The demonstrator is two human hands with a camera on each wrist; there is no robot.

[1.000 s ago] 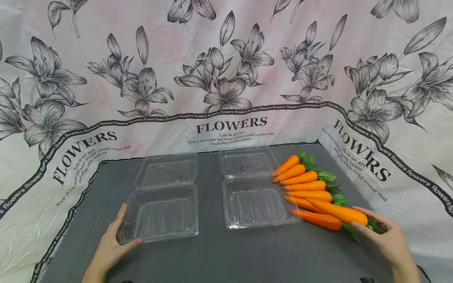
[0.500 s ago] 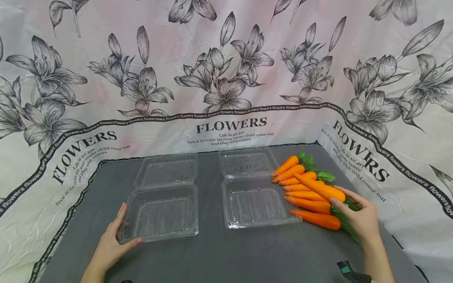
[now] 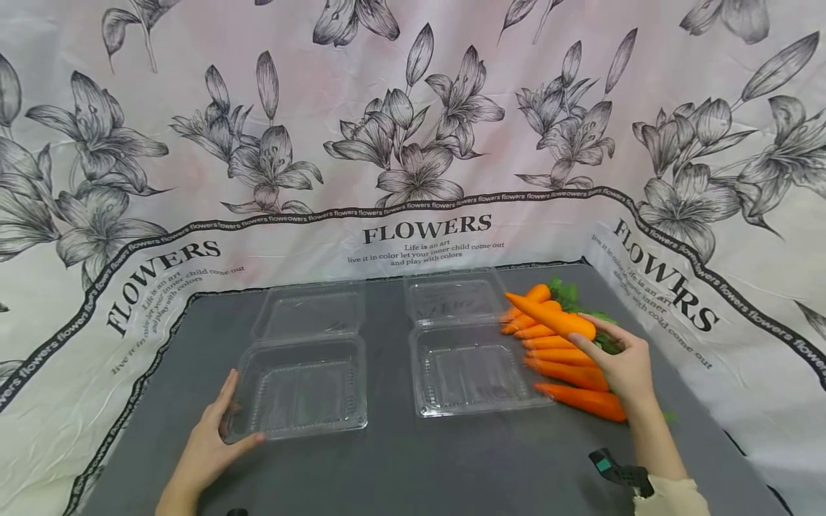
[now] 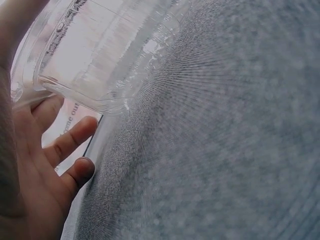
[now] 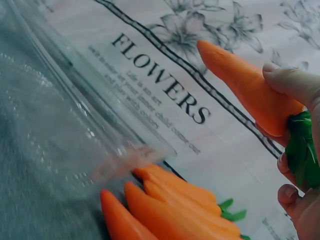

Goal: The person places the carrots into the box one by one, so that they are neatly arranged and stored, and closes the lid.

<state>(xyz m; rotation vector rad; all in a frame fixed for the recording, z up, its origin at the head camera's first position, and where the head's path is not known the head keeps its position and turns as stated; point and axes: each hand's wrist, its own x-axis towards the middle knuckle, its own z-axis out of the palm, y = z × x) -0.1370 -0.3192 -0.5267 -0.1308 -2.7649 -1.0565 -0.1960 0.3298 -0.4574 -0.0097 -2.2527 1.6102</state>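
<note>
Right hand [image 3: 622, 362]: pinches a carrot [image 3: 551, 316] by its thick end
Carrot: aloft over the row [image 3: 568, 355], tip leftward
Row: more carrots, toward the counter's [image 3: 413, 473] right edge
Left hand [image 3: 209, 443]: spread wide at the left box's [image 3: 300, 414] near-left corner
Left box, right box [image 3: 477, 398]: lids open toward the counter's far edge
</note>
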